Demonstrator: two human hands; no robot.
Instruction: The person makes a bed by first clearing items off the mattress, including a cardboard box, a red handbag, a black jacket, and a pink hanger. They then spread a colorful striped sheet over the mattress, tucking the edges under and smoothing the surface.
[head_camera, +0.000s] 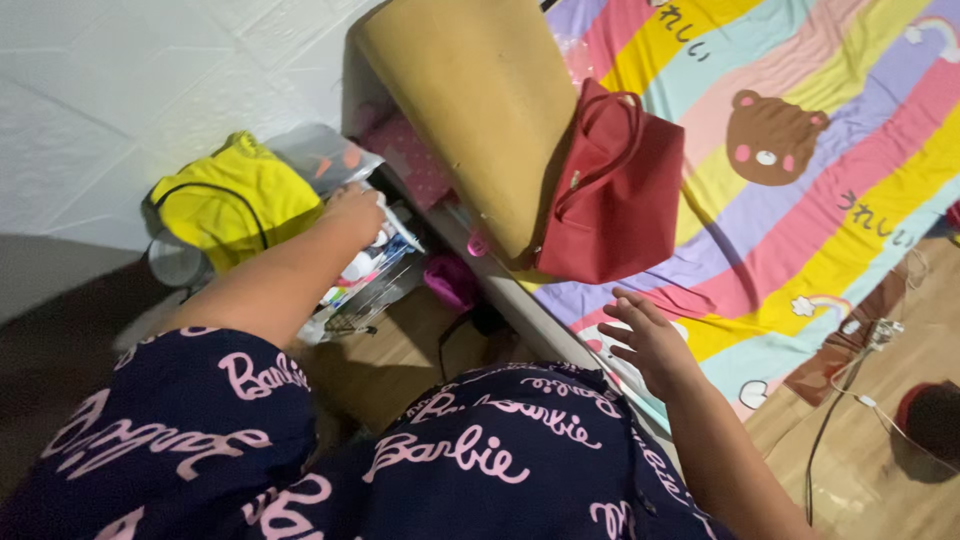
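My left hand (352, 212) reaches down into a cluttered gap beside the bed, its fingers closed around a small white object (392, 226) among several bottles and packets (365, 275). My right hand (645, 338) hovers open with fingers spread over the edge of the striped bedsheet (800, 230), holding nothing. A red handbag (615, 195) stands on the bed just above that hand, leaning against a tan headboard cushion (480, 110).
A yellow bag (235, 200) and a clear plastic bag (320, 155) lie against the white wall. A pink item (450, 280) sits on the wooden floor. A cable and charger (865, 345) trail across the floor at right, near a dark round object (930, 420).
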